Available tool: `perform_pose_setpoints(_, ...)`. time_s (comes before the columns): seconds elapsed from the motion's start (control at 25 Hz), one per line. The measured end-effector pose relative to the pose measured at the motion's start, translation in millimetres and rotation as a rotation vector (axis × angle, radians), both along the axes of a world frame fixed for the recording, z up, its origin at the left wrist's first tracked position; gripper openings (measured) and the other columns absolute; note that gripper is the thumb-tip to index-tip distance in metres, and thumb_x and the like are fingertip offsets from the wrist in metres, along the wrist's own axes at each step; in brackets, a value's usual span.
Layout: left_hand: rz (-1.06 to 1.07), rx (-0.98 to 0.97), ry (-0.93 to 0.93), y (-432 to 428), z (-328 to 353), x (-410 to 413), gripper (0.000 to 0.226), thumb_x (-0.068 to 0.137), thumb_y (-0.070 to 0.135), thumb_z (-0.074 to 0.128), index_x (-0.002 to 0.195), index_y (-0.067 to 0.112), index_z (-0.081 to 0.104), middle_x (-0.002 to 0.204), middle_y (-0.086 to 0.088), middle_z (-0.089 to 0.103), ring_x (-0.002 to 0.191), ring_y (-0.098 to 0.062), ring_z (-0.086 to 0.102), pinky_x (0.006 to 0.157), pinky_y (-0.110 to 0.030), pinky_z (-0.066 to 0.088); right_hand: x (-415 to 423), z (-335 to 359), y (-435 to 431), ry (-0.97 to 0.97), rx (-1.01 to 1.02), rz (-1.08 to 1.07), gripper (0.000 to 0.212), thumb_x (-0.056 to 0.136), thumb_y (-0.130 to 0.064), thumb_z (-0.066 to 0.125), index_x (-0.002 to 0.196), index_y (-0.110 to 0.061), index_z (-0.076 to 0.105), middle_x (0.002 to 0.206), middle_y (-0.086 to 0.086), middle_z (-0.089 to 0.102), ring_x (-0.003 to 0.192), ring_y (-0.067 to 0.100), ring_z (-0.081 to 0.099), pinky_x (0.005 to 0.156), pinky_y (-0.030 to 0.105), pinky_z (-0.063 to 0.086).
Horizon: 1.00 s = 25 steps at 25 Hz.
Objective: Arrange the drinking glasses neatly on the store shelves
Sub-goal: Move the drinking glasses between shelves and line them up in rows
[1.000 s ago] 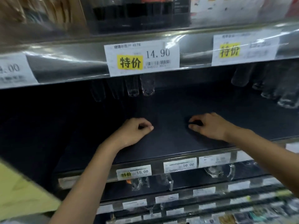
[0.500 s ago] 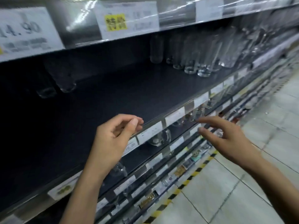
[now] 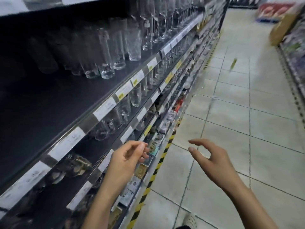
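Nearest: left hand (image 3: 125,161), bare, fingers loosely curled, thumb close to forefinger, nothing pinched. Right hand (image 3: 214,164) alongside, well apart, fingers spread and gently bent, likewise empty. Neither touching shelf or glass.

Under the right hand: pale square floor tiles (image 3: 231,126), matte, dark grout lines. Between the two hands, running away from them: yellow-black hazard stripe (image 3: 159,162) along the shelf foot.

Up and left of the left hand: white price tags (image 3: 104,109) on a grey metal rail, print blurred, unreadable; yellow patches on the farther ones. Just beyond the left hand, one tier under that rail: clear handled mugs (image 3: 105,128), rounded.

Well above and beyond the left hand: dark matte shelf mat (image 3: 49,104), then the drinking glasses (image 3: 105,53). Tall, straight-walled clear cylinders, thick bases down, long axis vertical, bunched in close rows toward the shelf's rear. Next past them: patterned tumbler (image 3: 134,45), slightly flared, upright. Farthest from both hands: stemmed glasses (image 3: 156,20), upright on round feet, small hang tags, text illegible.
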State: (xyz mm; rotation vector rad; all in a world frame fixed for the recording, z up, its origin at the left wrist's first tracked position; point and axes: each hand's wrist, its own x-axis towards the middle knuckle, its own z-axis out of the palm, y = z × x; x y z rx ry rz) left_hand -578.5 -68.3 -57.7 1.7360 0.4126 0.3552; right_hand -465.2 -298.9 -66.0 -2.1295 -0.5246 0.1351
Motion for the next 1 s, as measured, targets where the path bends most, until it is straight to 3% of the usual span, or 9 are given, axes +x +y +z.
perform_pose_setpoints(0.08, -0.023, -0.016, 0.033, -19, -4, 35, 0.023, 0.088, 0.036, 0.059, 0.097, 0.019, 0.073, 0.091, 0.002, 0.076, 0.083, -0.015, 0.072, 0.075, -0.028, 0.059, 33, -6, -19, 0.016, 0.023, -0.048, 0.014, 0.09, -0.041, 0.064, 0.104, -0.045, 0.065, 0.107, -0.03, 0.063, 0.106, -0.02, 0.051, 0.082, 0.001, 0.035)
perform_pose_setpoints(0.24, 0.014, -0.017, 0.075, -53, -10, 115, 0.012, 0.095, 0.02, 0.061, 0.098, 0.02, 0.072, 0.09, 0.004, 0.077, 0.083, -0.012, 0.072, 0.074, -0.024, 0.057, 118, -15, -54, 0.077, 0.059, -0.105, 0.014, 0.089, -0.042, 0.065, 0.103, -0.042, 0.068, 0.107, -0.025, 0.066, 0.105, -0.008, 0.058, 0.081, 0.021, 0.044)
perform_pose_setpoints(0.4, 0.19, -0.029, 0.072, -70, -10, 178, 0.012, 0.096, 0.019, 0.061, 0.094, 0.018, 0.072, 0.086, 0.003, 0.077, 0.078, -0.012, 0.071, 0.069, -0.026, 0.056, 190, -13, -69, 0.121, 0.07, -0.058, 0.01, 0.089, -0.04, 0.067, 0.099, -0.042, 0.069, 0.104, -0.026, 0.067, 0.106, -0.016, 0.052, 0.074, 0.019, 0.041)
perform_pose_setpoints(0.56, 0.306, -0.058, 0.093, -72, -5, 227, 0.011, 0.096, 0.02, 0.062, 0.094, 0.015, 0.072, 0.085, 0.003, 0.077, 0.077, -0.012, 0.072, 0.068, -0.024, 0.057, 255, -10, -62, 0.165, 0.104, 0.014, 0.009, 0.088, -0.035, 0.069, 0.095, -0.042, 0.07, 0.099, -0.032, 0.066, 0.103, -0.02, 0.052, 0.077, 0.006, 0.038)
perform_pose_setpoints(0.8, 0.422, 0.0, 0.097, -45, 8, 299, 0.011, 0.096, 0.022, 0.062, 0.092, 0.019, 0.072, 0.086, 0.007, 0.076, 0.081, -0.011, 0.072, 0.073, -0.028, 0.059, 351, -12, -15, 0.232, 0.132, 0.168, 0.011, 0.088, -0.032, 0.07, 0.097, -0.038, 0.072, 0.102, -0.02, 0.071, 0.1, -0.014, 0.058, 0.08, 0.014, 0.042)
perform_pose_setpoints(1.0, 0.604, 0.03, 0.052, 4, 21, 362, 0.01, 0.096, 0.022, 0.061, 0.094, 0.021, 0.072, 0.087, 0.01, 0.076, 0.078, -0.008, 0.072, 0.075, -0.03, 0.06, 444, -3, 51, 0.215, 0.089, 0.334, 0.011, 0.087, -0.035, 0.07, 0.097, -0.04, 0.071, 0.097, -0.026, 0.07, 0.095, -0.006, 0.062, 0.087, 0.023, 0.048)
